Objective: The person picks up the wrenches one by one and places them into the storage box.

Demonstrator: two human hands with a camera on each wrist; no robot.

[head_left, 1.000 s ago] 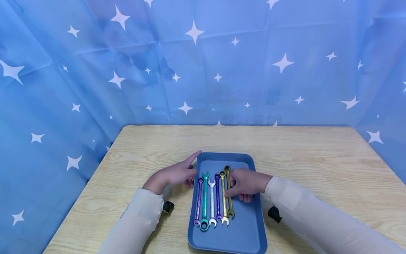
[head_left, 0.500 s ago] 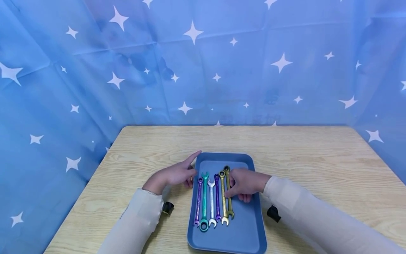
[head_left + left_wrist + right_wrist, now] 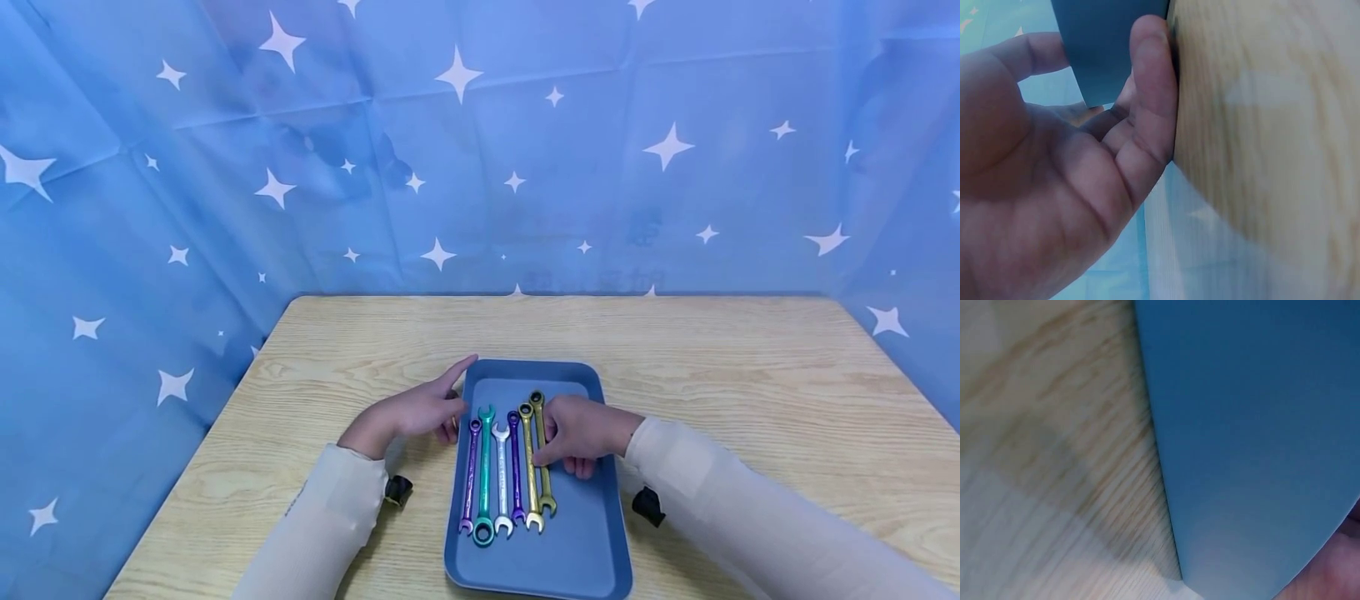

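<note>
A blue-grey tray holds a row of combination wrenches. From left to right lie a purple wrench, a green wrench, a silver wrench, a darker purple wrench, a gold wrench and a dark gold wrench. My left hand holds the tray's left side, index finger stretched along to its far corner, other fingers bent against the outer wall. Inside the tray, my right hand grips the dark gold wrench; its thumb tip reaches the gold one. The right wrist view mostly shows the tray's wall.
The tray rests on a light wooden table. A blue cloth with white stars hangs behind the table and along its sides. Black wrist devices sit below both sleeves.
</note>
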